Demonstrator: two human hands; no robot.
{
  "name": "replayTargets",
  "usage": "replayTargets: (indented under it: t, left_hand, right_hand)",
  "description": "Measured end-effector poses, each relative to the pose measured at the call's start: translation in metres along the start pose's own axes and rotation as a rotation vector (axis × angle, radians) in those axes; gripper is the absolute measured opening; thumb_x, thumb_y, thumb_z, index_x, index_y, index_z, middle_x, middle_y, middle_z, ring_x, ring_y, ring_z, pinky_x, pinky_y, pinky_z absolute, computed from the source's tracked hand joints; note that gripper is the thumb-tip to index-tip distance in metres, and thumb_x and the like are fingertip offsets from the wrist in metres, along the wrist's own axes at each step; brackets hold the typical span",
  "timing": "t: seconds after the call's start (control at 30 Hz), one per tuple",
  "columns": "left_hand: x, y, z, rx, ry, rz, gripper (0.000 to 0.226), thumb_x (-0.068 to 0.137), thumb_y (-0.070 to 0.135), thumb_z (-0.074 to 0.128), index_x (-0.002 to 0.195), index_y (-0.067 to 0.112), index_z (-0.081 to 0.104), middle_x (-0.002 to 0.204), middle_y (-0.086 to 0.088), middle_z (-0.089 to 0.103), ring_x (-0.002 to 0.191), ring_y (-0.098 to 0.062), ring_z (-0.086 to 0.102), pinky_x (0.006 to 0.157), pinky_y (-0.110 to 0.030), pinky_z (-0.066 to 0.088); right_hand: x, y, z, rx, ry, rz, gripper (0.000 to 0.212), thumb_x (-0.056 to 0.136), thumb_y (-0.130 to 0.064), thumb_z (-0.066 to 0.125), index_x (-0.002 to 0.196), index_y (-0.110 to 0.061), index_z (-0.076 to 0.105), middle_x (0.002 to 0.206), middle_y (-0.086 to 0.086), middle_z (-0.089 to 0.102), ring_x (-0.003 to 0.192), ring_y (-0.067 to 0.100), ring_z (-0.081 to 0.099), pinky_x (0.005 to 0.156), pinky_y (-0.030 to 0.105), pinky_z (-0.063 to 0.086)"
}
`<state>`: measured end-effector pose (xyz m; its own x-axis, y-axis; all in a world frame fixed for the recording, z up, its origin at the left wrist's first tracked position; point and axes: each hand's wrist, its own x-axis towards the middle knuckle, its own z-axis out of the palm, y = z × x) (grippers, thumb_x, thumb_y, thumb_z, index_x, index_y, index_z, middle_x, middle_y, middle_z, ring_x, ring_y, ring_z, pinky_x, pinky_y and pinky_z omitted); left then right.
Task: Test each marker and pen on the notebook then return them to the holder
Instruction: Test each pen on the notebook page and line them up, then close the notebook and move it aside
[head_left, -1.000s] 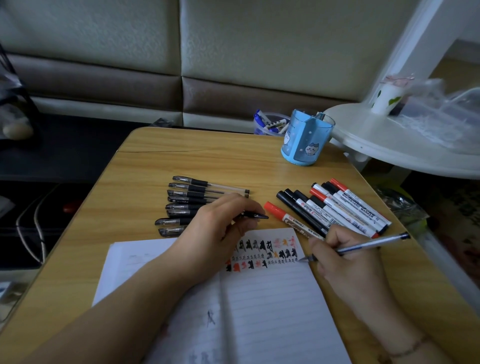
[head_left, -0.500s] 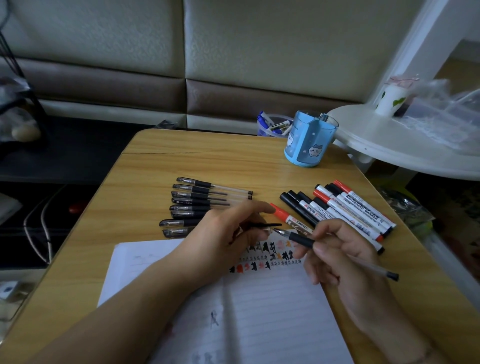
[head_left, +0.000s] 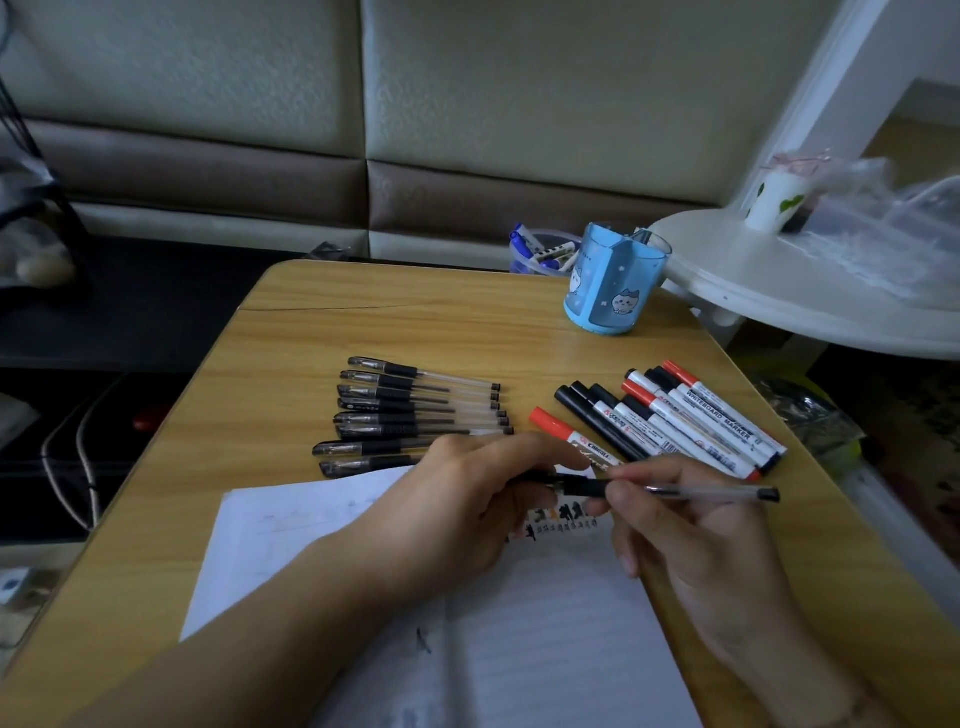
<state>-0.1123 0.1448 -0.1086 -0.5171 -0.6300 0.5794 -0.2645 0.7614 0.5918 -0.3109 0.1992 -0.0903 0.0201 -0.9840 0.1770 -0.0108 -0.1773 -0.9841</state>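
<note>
Just now swung level from writing tilt, pen (head_left: 670, 490) pinched in right hand (head_left: 691, 535), tip meeting cap (head_left: 540, 477) gripped in left hand (head_left: 467, 499) above notebook (head_left: 545, 623), holder (head_left: 613, 291) at one o'clock — testing likely done, capping next.

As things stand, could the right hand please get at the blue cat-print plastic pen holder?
Probably yes: nothing stands between the right hand and the blue cat-print plastic pen holder, only flat markers, but it grips a clear gel pen.
</note>
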Motion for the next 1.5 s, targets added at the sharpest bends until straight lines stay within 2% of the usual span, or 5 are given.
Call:
replayTargets:
  t: [0.3, 0.57, 1.0, 1.23, 1.5]
  left_hand:
    - [0.004, -0.006, 0.001, 0.041, 0.129, 0.002, 0.024, 0.089, 0.000, 0.060, 0.109, 0.012, 0.068, 0.092, 0.011, 0.062, 0.084, 0.000, 0.057, 0.075, -0.012, 0.042]
    - [0.003, -0.012, -0.005, 0.175, 0.433, -0.125, 0.021, 0.086, 0.016, 0.066, 0.107, 0.016, 0.069, 0.110, 0.009, 0.063, 0.109, -0.012, 0.055, 0.092, -0.027, 0.045]
    - [0.002, -0.026, -0.010, 0.025, 0.673, -0.375, 0.020, 0.084, 0.029, 0.057, 0.102, 0.027, 0.065, 0.113, 0.016, 0.049, 0.115, -0.014, 0.048, 0.091, -0.043, 0.049]
    - [0.002, -0.026, -0.008, 0.063, 0.611, -0.369, 0.017, 0.085, 0.025, 0.058, 0.100, 0.028, 0.065, 0.110, 0.018, 0.049, 0.114, -0.006, 0.046, 0.095, -0.042, 0.045]
    - [0.003, -0.021, -0.008, 0.259, 0.457, -0.265, 0.016, 0.087, 0.026, 0.053, 0.098, 0.026, 0.065, 0.102, 0.011, 0.057, 0.100, -0.013, 0.054, 0.082, -0.038, 0.047]
  right_hand:
    - [0.003, -0.007, -0.014, -0.141, 0.071, -0.111, 0.042, 0.065, -0.058, 0.078, 0.083, -0.020, 0.075, 0.073, 0.010, 0.072, 0.057, 0.016, 0.061, 0.048, 0.019, 0.048]
    - [0.040, -0.020, -0.017, -1.156, -0.049, -0.153, 0.013, 0.082, -0.046, 0.062, 0.092, -0.053, 0.060, 0.086, -0.022, 0.061, 0.081, -0.002, 0.056, 0.064, 0.022, 0.047]
    - [0.168, 0.011, 0.064, -1.188, -0.301, 0.049, 0.014, 0.088, -0.042, 0.064, 0.099, -0.037, 0.070, 0.117, -0.012, 0.065, 0.104, 0.007, 0.054, 0.083, 0.029, 0.047]
    - [0.210, -0.007, -0.020, -1.320, 0.410, -0.153, 0.041, 0.076, -0.030, 0.075, 0.114, -0.025, 0.060, 0.133, 0.006, 0.046, 0.121, 0.034, 0.041, 0.094, 0.043, 0.044]
    - [0.204, -0.001, -0.046, -1.349, 0.392, -0.078, 0.059, 0.075, -0.027, 0.074, 0.129, -0.021, 0.050, 0.136, 0.009, 0.036, 0.125, 0.035, 0.032, 0.100, 0.051, 0.039]
